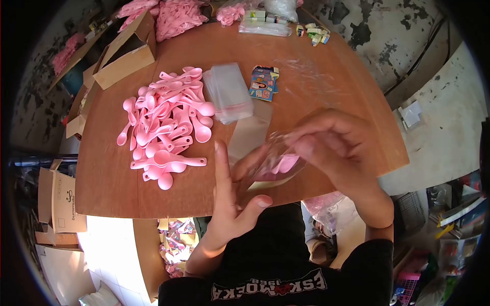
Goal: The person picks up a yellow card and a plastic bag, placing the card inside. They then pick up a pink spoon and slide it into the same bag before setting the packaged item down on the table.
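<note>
My right hand [339, 145] pinches the upper edge of a clear plastic bag [260, 171] near the table's front edge. Inside the bag shows something pink [287, 163], which looks like a spoon, partly blurred by the film. Against the bag's other side rests my left hand [229, 204], its thumb and index finger stretched wide apart; its other fingers are partly behind the film. To the left lies a heap of pink plastic spoons [166, 122]. A stack of flat clear bags [228, 94] is beside the heap, with small printed cards [263, 84] to its right.
The brown wooden table [107, 188] has a curved edge. An open cardboard box [125, 56] stands at the back left. Bags of pink items [178, 19] and packs of clear bags [264, 28] sit along the back. Below the table is a box of packed items [177, 242].
</note>
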Demonstrator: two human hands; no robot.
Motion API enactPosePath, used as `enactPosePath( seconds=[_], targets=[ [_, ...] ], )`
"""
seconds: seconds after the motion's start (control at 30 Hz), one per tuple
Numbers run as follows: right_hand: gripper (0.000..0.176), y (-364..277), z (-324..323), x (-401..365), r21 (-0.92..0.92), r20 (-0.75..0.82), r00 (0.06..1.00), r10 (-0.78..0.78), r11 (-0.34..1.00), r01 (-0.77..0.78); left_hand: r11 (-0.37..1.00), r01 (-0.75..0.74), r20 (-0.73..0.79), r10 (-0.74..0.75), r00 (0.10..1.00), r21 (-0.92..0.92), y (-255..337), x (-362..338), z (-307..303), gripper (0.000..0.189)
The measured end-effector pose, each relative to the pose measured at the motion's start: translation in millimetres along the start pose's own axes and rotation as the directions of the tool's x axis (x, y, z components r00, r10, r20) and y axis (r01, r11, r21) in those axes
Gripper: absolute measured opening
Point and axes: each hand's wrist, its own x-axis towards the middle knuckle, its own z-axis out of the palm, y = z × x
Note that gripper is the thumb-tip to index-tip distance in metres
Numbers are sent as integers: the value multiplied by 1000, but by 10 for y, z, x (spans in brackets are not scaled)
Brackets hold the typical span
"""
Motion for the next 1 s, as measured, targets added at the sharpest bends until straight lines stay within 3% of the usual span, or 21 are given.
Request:
enactPosePath(
  seconds=[0.03, 0.07, 0.13, 0.17, 0.2, 0.27, 0.3, 0.37, 0.4, 0.47, 0.53, 0.57, 0.7, 0.8, 0.9, 1.0],
  targets=[
    [15, -17, -99, 88, -88, -23, 970, -242, 967, 239, 984, -108, 26, 105, 994, 143, 1, 73, -62, 90],
    [15, 9, -105, 173, -88, -19, 972, -236, 968, 234, 937, -212, 63, 203, 977, 278, -2, 107, -83, 97],
    [10, 79, -72, 298, -196, 48, 999, -25, 980, 34, 959, -161, -4, 166, 986, 234, 18, 143, -69, 99],
    [8, 118, -99, 321, -302, 89, 989, -115, 943, 137, 934, -145, 10, 150, 989, 326, 54, 189, -76, 96],
    [8, 128, -87, 337, -300, 100, 988, -114, 944, 139, 900, -125, 11, 132, 991, 417, 65, 215, -87, 93],
    [9, 159, -53, 326, -304, 90, 974, -206, 926, 224, 905, -122, -39, 151, 988, 408, 27, 271, -94, 89],
    [9, 153, -32, 315, -301, 91, 975, -203, 928, 221, 888, -96, -24, 120, 993, 449, 54, 308, -96, 88],
    [12, 95, 11, 305, -182, 110, 993, -47, 981, 67, 868, -75, -6, 89, 996, 492, 65, 345, -85, 87],
    [12, 74, 21, 301, -182, 107, 993, -49, 981, 69, 905, -88, -16, 104, 994, 417, 57, 355, -59, 82],
    [17, 53, 40, 302, 35, 106, 977, 184, 981, -189, 935, -103, -26, 119, 993, 340, 41, 329, -56, 77],
    [20, 109, 63, 333, 90, 66, 975, 213, 972, -218, 987, 55, -74, -44, 996, 152, 8, 246, -107, 67],
    [22, 150, 76, 341, 145, 28, 968, 249, 957, -250, 984, 26, -113, -6, 994, 177, 0, 255, -78, 63],
    [23, 368, 55, 264, 159, 51, 930, 363, 917, -367, 976, 132, -162, -104, 981, 171, -59, 211, -153, 64],
    [21, 652, 47, 159, 115, 189, 909, 371, 911, -396, 977, 160, -161, -137, 977, 142, -116, 205, -166, 65],
    [18, 696, 60, 122, 46, 131, 910, 393, 915, -402, 971, 213, -174, -193, 966, 105, -73, 232, -116, 58],
    [19, 731, 52, 121, 91, 158, 882, 444, 883, -461, 982, 188, -211, -179, 961, 21, -51, 236, -158, 42]
  ],
)
